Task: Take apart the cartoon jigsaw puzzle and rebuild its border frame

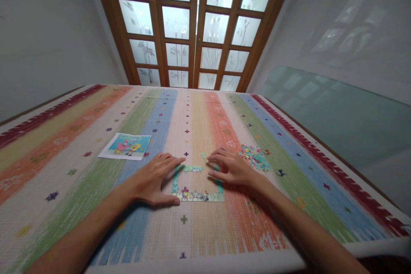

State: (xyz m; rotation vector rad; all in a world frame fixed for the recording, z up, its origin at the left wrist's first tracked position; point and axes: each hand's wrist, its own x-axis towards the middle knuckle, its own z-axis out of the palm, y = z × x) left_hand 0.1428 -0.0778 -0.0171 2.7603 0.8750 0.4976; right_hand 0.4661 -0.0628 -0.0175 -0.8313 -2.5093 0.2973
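Observation:
A partly joined jigsaw puzzle frame [194, 197] lies on the striped tablecloth between my hands, with a bottom row, a left side and a top strip showing. My left hand [156, 180] rests at the frame's left side, fingers spread, thumb at the lower left corner. Over the right side hovers or rests my right hand [233, 167], its fingers bent and apart, with nothing visible between them; it hides part of that side. A small loose puzzle piece [203, 155] sits just beyond the top strip, close to my right fingertips.
A heap of loose puzzle pieces [255, 157] lies right of my right hand. A printed reference picture [128, 146] with cartoon figures lies at the left. The striped tablecloth [205, 222] covers the table. Beyond stand wooden doors [194, 30] with glass panes, between white walls.

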